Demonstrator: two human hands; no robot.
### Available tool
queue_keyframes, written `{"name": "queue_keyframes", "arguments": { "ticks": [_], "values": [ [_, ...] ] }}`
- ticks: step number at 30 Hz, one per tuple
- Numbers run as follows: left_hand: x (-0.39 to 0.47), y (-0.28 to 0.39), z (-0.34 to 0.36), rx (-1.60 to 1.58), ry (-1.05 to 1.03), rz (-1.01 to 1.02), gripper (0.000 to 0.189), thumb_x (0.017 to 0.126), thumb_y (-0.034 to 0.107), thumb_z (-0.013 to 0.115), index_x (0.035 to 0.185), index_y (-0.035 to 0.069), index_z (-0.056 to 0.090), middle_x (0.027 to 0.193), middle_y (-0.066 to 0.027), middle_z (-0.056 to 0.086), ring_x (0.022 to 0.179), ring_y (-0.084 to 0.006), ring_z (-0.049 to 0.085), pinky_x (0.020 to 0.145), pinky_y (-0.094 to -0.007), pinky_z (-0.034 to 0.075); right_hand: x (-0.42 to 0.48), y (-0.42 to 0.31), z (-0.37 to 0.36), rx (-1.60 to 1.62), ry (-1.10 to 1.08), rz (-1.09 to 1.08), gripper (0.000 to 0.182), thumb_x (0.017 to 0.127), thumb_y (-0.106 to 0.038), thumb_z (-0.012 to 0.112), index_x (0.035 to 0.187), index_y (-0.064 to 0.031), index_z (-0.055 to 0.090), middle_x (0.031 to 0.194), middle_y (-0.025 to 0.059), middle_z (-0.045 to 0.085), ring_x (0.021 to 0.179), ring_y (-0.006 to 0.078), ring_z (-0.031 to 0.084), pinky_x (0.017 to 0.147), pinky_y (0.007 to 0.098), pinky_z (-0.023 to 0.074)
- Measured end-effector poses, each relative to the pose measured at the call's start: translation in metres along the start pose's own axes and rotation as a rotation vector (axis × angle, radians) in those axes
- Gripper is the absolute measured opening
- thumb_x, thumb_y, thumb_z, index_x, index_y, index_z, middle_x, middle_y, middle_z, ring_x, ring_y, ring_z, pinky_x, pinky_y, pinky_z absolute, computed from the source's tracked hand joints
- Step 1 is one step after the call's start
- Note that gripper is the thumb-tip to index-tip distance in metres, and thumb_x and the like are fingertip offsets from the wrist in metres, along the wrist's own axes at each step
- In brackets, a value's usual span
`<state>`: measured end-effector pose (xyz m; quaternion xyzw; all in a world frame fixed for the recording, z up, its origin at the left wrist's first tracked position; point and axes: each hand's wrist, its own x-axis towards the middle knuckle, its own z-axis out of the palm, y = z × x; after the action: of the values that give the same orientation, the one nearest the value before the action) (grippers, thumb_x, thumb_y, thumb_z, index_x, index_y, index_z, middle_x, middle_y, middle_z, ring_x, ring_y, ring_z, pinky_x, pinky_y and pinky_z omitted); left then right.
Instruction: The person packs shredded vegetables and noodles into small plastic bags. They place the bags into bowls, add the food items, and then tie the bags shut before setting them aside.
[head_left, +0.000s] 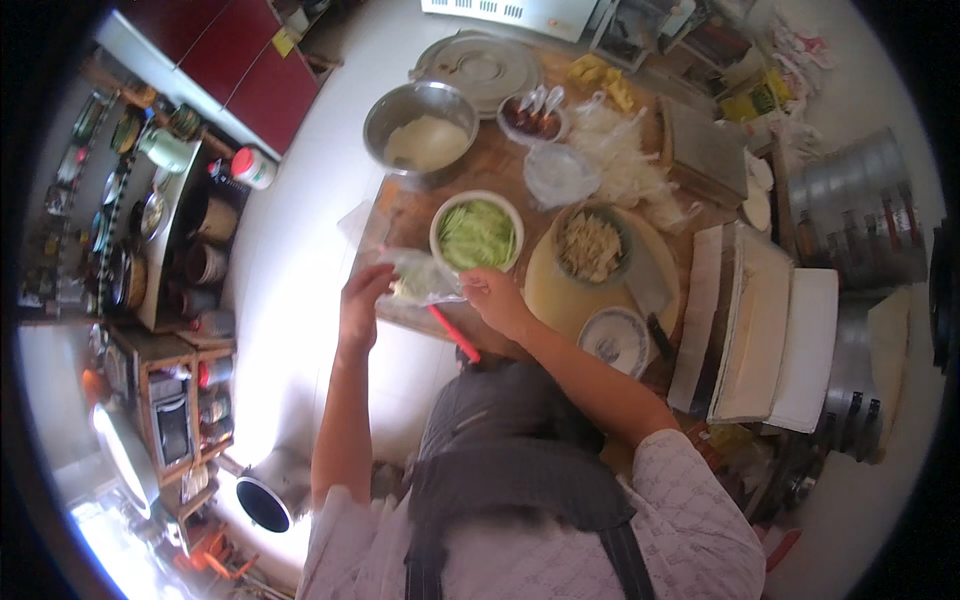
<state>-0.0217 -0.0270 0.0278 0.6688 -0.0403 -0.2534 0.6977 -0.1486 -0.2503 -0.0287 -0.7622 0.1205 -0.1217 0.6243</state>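
Note:
Stretched between my hands over the table's near left edge is a clear plastic bag with something pale green inside. My left hand has its fingertips on the bag's left side. At the right end, my right hand pinches the bag between thumb and fingers. Just beyond it stands a white bowl of shredded green vegetable, likely cucumber. A bowl of shredded pale food sits on the round cutting board to the right. A red strip shows below the bag.
A cleaver and a patterned plate lie on the board. Farther back are a steel bowl of pale contents, a dark sauce bowl with spoons, a clear bowl and loose plastic bags. Cardboard stands at right.

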Motion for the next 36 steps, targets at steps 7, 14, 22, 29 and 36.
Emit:
{"name": "queue_keyframes", "arguments": {
  "ticks": [7, 14, 22, 29, 36],
  "values": [
    [-0.010, 0.002, 0.009, -0.030, 0.035, -0.034, 0.032, 0.092, 0.013, 0.060, 0.117, -0.005, 0.067, 0.107, -0.0127, 0.070, 0.098, -0.0193, 0.061, 0.092, -0.0305, 0.046, 0.155, 0.004, -0.150, -0.086, 0.234, 0.373, 0.016, 0.096, -0.013, 0.064, 0.105, -0.0018, 0.069, 0.078, 0.0062, 0.066, 0.060, 0.0142, 0.063, 0.050, 0.0301, 0.0522],
    [-0.013, 0.004, 0.019, -0.085, 0.069, -0.131, 0.031, 0.094, 0.012, 0.058, 0.119, -0.005, 0.065, 0.107, -0.0116, 0.070, 0.096, -0.0173, 0.058, 0.093, -0.0305, 0.045, 0.331, 0.134, -0.244, -0.302, 0.496, 0.320, 0.024, 0.088, -0.015, 0.072, 0.105, -0.0003, 0.068, 0.079, 0.0099, 0.067, 0.061, 0.0198, 0.065, 0.048, 0.0342, 0.0525],
    [-0.017, 0.002, 0.017, -0.088, 0.140, -0.124, 0.034, 0.095, 0.013, 0.054, 0.119, -0.009, 0.063, 0.107, -0.0151, 0.070, 0.095, -0.0193, 0.059, 0.092, -0.0331, 0.046, 0.369, 0.127, -0.241, -0.704, 0.377, 0.194, 0.024, 0.082, -0.030, 0.076, 0.082, -0.0059, 0.076, 0.080, 0.0158, 0.072, 0.077, 0.0335, 0.069, 0.073, 0.0415, 0.0531],
    [-0.008, 0.000, 0.000, 0.019, 0.015, 0.017, 0.030, 0.097, 0.010, 0.047, 0.111, -0.006, 0.068, 0.108, -0.0149, 0.069, 0.097, -0.0213, 0.062, 0.090, -0.0335, 0.049, 0.308, -0.013, -0.239, -0.761, 0.101, -0.109, 0.023, 0.089, -0.027, 0.068, 0.092, -0.0049, 0.075, 0.085, 0.0167, 0.071, 0.080, 0.0328, 0.068, 0.074, 0.0423, 0.0527],
    [0.006, 0.013, -0.024, 0.135, -0.228, 0.146, 0.027, 0.095, 0.011, 0.050, 0.107, -0.002, 0.071, 0.102, -0.0112, 0.062, 0.096, -0.0208, 0.062, 0.088, -0.0325, 0.048, 0.172, -0.147, -0.143, -0.378, -0.089, -0.007, 0.019, 0.094, -0.019, 0.071, 0.094, -0.0003, 0.072, 0.081, 0.0044, 0.069, 0.074, 0.0103, 0.060, 0.070, 0.0277, 0.0498]
  ]
}}
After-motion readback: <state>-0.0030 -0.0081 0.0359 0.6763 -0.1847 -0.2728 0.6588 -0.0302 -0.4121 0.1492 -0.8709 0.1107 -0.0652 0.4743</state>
